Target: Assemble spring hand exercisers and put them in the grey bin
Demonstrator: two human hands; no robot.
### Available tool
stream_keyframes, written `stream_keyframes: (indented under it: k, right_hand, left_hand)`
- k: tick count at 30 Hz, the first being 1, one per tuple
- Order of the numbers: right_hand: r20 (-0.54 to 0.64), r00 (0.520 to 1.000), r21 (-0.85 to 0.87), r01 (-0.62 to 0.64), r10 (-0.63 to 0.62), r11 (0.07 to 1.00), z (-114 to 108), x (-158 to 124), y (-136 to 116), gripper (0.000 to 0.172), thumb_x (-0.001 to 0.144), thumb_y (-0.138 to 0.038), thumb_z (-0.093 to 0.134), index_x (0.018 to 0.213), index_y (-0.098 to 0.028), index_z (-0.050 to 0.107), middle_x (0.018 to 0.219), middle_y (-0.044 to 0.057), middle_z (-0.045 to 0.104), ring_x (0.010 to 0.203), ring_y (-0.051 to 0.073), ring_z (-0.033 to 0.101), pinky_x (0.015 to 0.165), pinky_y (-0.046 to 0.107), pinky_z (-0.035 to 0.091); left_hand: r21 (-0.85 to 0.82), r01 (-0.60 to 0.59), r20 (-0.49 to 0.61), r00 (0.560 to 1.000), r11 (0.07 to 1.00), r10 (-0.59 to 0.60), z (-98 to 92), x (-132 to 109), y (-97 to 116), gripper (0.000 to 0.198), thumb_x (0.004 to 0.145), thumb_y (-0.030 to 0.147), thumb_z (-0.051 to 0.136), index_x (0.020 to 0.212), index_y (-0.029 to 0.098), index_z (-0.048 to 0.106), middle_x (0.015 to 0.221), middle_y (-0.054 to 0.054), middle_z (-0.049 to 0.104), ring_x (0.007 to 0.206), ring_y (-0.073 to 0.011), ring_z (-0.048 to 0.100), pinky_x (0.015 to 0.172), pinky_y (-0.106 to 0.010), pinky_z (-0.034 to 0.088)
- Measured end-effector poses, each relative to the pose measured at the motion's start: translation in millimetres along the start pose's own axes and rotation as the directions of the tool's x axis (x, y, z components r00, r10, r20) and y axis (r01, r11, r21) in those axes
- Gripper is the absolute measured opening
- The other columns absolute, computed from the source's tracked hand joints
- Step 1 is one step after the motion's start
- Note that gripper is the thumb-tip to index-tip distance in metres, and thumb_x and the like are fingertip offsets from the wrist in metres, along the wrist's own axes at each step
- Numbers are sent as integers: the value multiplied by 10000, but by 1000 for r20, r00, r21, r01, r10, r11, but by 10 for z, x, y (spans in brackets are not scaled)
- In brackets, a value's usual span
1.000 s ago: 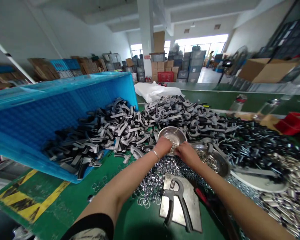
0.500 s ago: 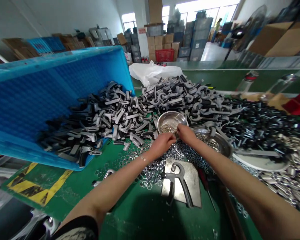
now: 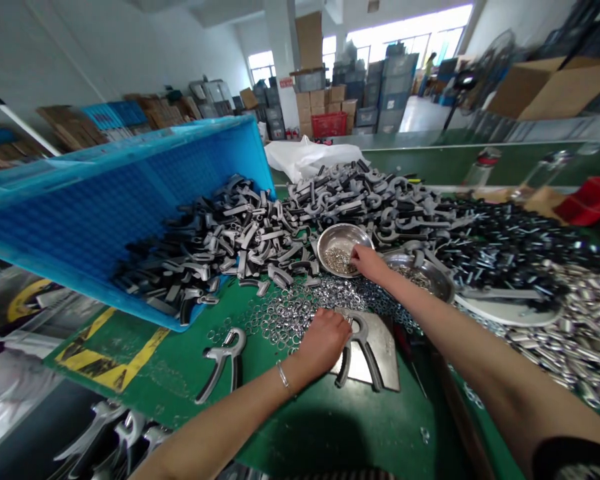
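A grey hand grip strengthener (image 3: pixel 361 353) with black-padded handles lies on a flat metal plate (image 3: pixel 387 343). My left hand (image 3: pixel 326 339) is closed over its spring end, fingers curled on it and hiding that part. My right hand (image 3: pixel 369 264) reaches into a steel bowl (image 3: pixel 343 232) of small brassy metal parts; its fingers are pinched together, and what they hold is hidden. Another strengthener (image 3: pixel 224 360) lies on the green table to the left. Loose metal rings (image 3: pixel 287 313) are spread between the hands and the piles.
A tipped blue crate (image 3: pixel 195 153) spills grey handles (image 3: pixel 245 233) at left. Beyond the bowls rises a heap of handle parts (image 3: pixel 370 193). To the right are a second steel bowl (image 3: pixel 440 280), black parts with pins (image 3: pixel 505 240), metal cylinders (image 3: pixel 580 320) and a screwdriver (image 3: pixel 410 353).
My left hand has moved from the bowl's edge down onto the strengthener on the plate. My right hand stays at the bowl. The view has shifted, showing more of the strengthener at left.
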State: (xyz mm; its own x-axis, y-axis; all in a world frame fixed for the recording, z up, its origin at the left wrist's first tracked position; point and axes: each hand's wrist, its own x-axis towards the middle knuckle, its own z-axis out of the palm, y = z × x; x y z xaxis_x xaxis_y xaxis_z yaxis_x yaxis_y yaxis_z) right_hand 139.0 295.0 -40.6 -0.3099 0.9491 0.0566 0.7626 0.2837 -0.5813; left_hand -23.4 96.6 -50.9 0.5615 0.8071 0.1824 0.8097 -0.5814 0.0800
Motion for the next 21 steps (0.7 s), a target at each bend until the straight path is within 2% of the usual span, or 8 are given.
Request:
stream_keyframes:
  k: [2, 5, 9, 12, 14, 18, 21]
  right_hand:
    - [-14, 1000, 127, 13, -11, 992, -26, -123, -62, 239, 944, -320, 640, 1114, -153, 646, 1105, 64, 681, 966, 206, 666, 859, 411, 554]
    - [-19, 1000, 337, 30, -25, 941, -53, -455, -161, 145, 912, -272, 623, 1003, -161, 640, 911, 26, 703, 834, 183, 680, 820, 352, 546]
    - [12, 1000, 568, -17, 12, 823, -68, -1055, -183, 206, 909, -356, 579, 1041, -202, 618, 945, 15, 699, 823, 174, 699, 800, 322, 545]
    - [67, 995, 662, -98, 72, 743, -58, -1469, -118, 220, 909, -410, 591, 995, -208, 607, 908, 19, 702, 814, 183, 712, 770, 325, 553]
    - [146, 981, 741, -195, 129, 643, -42, -1696, -79, 229, 888, -425, 646, 935, -209, 590, 849, 11, 705, 773, 173, 706, 744, 313, 552]
    - [318, 921, 858, -381, 227, 345, 7, -2046, -70, 304, 815, -421, 771, 804, -206, 557, 721, -34, 660, 603, 112, 619, 609, 250, 523]
    - [321, 901, 874, -400, 291, 276, 61, -2243, -76, 309, 834, -424, 762, 780, -206, 550, 638, -65, 605, 489, 74, 523, 486, 205, 456]
  left_hand:
    - [53, -54, -17, 998, 997, 55, 31, -25, 4, 168, 986, 200, 491, 894, 158, 626, 890, -62, 622, 896, -254, 545, 857, -408, 409]
    - [103, -133, -29, 990, 986, 137, 83, -90, -4, 134, 970, 155, 498, 904, 148, 614, 898, -67, 616, 873, -252, 543, 831, -401, 412]
    - [84, -128, -44, 990, 988, 132, 112, -114, -29, 131, 978, 165, 491, 923, 152, 609, 914, -66, 615, 876, -248, 551, 806, -390, 416]
    - [110, -160, -9, 987, 981, 161, 65, -46, -25, 139, 975, 162, 492, 900, 143, 607, 903, -76, 620, 869, -253, 562, 809, -405, 421]
    - [141, -225, 22, 974, 964, 224, 18, 6, -7, 150, 974, 161, 490, 901, 127, 616, 902, -89, 627, 867, -256, 572, 833, -422, 425]
    - [164, -304, 68, 953, 938, 296, -21, -27, 24, 208, 992, 163, 445, 969, 94, 640, 942, -117, 647, 893, -258, 593, 875, -431, 435]
    - [138, -281, 54, 960, 950, 276, 47, -207, 27, 287, 1015, 179, 406, 1184, 62, 605, 1120, -143, 657, 1001, -255, 598, 919, -410, 439]
